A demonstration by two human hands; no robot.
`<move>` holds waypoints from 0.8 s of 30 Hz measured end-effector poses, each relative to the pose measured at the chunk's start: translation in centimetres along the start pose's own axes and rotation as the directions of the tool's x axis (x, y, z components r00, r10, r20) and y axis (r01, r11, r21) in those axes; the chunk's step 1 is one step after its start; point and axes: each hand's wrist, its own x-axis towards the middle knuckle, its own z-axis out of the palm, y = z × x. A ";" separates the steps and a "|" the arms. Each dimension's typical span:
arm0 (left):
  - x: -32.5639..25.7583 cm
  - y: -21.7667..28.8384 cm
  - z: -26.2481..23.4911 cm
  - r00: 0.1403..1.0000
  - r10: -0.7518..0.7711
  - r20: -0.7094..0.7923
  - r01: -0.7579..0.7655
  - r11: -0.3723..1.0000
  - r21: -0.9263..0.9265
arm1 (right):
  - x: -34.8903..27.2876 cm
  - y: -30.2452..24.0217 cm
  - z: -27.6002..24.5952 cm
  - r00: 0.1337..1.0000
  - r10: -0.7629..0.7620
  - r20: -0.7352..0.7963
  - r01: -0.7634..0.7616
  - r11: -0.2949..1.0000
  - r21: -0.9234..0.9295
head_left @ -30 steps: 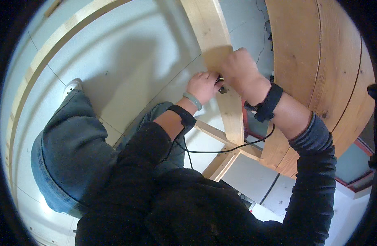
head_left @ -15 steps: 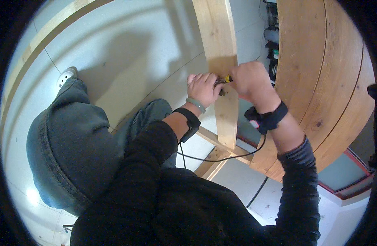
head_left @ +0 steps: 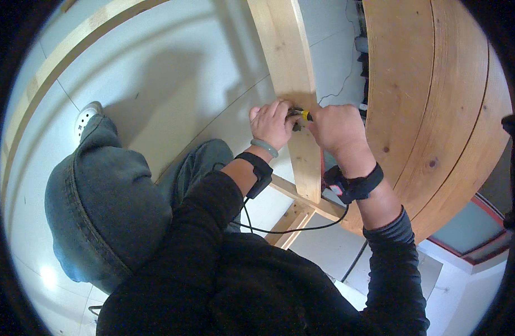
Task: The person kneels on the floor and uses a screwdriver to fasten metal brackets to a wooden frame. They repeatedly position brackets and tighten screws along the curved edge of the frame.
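My right hand [head_left: 340, 133] is closed around the handle of a screwdriver [head_left: 306, 115], of which a yellow and black part shows beside the thumb. The tool points left, toward a small dark metal piece [head_left: 295, 113] at the pale wooden board [head_left: 285, 50]. Against that board's left edge, my left hand [head_left: 270, 124] has its fingers curled around the metal piece. Both hands nearly meet here, and the screwdriver's tip is hidden between them.
A round planked wooden top [head_left: 403, 112] stands at the right. A curved wooden rail [head_left: 61, 61] runs along the far left. A black cable [head_left: 285, 230] hangs between my wrist bands. A crossing wooden bar [head_left: 324, 210] meets the board's lower end.
My right hand has come lower and its wrist has turned, still gripping the screwdriver. My left hand stays at the metal piece. The whole view has shifted slightly.
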 end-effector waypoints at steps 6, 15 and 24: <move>0.4 -0.4 0.4 0.993 0.047 -0.111 -0.036 0.995 0.097 | 0.4 0.4 0.1 0.991 0.023 0.131 -0.031 0.998 0.060; 1.5 -4.1 -2.4 0.980 0.136 0.147 -0.154 0.981 0.116 | 1.5 -2.1 0.8 0.959 0.010 0.283 -0.111 0.933 0.344; -1.3 -9.0 -4.6 0.987 0.143 0.073 -0.153 0.976 0.156 | -7.2 -6.8 6.1 0.859 0.442 0.259 -0.497 0.597 0.630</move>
